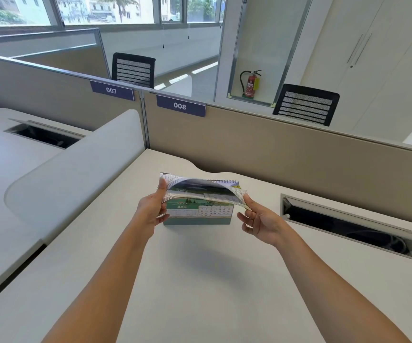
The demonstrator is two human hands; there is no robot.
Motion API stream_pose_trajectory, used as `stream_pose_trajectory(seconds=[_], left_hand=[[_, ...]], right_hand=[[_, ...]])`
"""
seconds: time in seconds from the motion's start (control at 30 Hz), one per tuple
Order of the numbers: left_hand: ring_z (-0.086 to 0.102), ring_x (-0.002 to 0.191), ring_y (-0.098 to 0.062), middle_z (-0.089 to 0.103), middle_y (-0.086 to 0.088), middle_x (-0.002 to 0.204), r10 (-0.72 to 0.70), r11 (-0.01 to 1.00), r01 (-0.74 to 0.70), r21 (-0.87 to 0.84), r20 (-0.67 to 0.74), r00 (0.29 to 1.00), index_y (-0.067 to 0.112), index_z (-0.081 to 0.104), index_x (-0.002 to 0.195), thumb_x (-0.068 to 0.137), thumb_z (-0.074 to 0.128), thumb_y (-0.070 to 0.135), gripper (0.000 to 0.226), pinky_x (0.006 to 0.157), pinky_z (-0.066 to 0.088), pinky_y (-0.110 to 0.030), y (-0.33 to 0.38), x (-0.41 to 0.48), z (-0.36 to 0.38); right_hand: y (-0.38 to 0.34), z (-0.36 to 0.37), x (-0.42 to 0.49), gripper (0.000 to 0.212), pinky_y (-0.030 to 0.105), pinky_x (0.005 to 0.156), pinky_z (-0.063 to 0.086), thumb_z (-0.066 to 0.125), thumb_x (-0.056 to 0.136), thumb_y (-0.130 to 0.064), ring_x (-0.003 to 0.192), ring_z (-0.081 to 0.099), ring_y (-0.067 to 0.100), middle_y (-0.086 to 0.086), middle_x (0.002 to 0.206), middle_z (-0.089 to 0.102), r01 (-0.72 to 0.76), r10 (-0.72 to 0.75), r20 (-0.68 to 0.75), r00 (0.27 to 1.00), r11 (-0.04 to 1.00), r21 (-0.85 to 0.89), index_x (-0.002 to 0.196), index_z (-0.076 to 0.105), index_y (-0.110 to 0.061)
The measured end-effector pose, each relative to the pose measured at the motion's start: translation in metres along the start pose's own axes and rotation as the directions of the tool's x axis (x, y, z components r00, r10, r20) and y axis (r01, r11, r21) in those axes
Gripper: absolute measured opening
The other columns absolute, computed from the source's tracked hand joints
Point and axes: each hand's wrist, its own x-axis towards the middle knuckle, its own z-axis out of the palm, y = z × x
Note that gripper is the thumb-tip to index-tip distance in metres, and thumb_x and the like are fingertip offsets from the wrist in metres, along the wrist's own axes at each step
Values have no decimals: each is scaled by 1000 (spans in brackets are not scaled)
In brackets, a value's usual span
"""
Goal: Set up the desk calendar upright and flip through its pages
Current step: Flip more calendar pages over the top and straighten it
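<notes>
Pinched between thumb and fingers, a sheaf of lifted pages (200, 188) curves up from a calendar (197, 214) standing upright on a white desk (200, 280). From the left, the left hand (151, 210) grips the pages' left edge. The page beneath reads JUNE. At the right, the right hand (258, 222) pinches the pages' right corner. A cable tray (348, 226) lies open further right.

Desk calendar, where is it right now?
Head view: the desk calendar stands mid-desk between the left hand and right hand, below the 008 label.
</notes>
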Motion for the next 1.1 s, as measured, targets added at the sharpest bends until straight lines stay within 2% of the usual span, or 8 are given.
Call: stream_pose_trajectory(seconds=[0.17,0.37,0.43,0.53,0.67,0.77,0.93,1.1], left_hand=[[50,61,-13,55,1,69,32,999,-32,14,-23,999,10,60,105,83,47,66,61,80,52,-36,7,2,2],[50,58,-12,58,1,69,44,997,-43,65,-16,999,13,60,88,83,45,68,57,68,54,-30,9,6,3],[51,60,-13,60,0,71,45,996,-44,82,-13,999,12,60,91,83,44,68,59,66,53,-30,11,8,4],[51,58,-12,55,2,62,62,995,-60,81,-17,998,9,60,101,83,43,68,64,69,54,-31,16,13,7],[52,60,-14,50,2,52,80,996,-80,28,4,997,12,58,87,86,38,67,59,82,53,-36,30,16,11],[47,61,-15,52,4,47,82,996,-79,-52,55,995,15,61,81,88,34,68,60,72,48,-32,40,15,14],[53,65,-17,67,-2,70,118,993,-115,-30,130,985,17,68,90,90,21,69,70,66,47,-31,44,17,14],[61,91,-23,69,-1,119,241,969,-246,-2,193,951,31,63,119,85,-1,74,84,80,47,-40,43,24,20]], right_hand=[[-8,10,0,21,26,58,47,79,65,-49,69,69,11,-7,59,65,39,-39,-20,999,999,31,74,79,-30],[-12,16,-1,24,26,60,46,76,67,-52,66,66,10,-8,58,63,63,-62,-28,998,997,45,74,78,-28],[-15,18,0,27,27,61,46,72,68,-54,66,66,10,-7,59,64,75,-73,-33,997,995,62,74,77,-27],[-18,23,2,32,28,61,44,66,72,-57,64,65,10,-8,58,62,101,-98,-37,995,990,98,78,71,-26],[-19,25,7,42,29,62,42,54,80,-63,66,63,12,-9,56,55,114,-110,-37,993,982,149,71,61,-22],[-18,23,10,49,30,62,41,38,90,-62,71,66,13,-8,67,64,123,-122,-16,992,973,198,84,66,-22],[-20,25,12,44,31,68,40,34,98,-52,83,65,14,-7,90,71,201,-203,0,979,969,146,99,70,-26],[-29,33,16,37,35,78,42,39,100,-42,94,62,15,-3,118,68,314,-316,-28,948,948,-59,118,65,-24]])
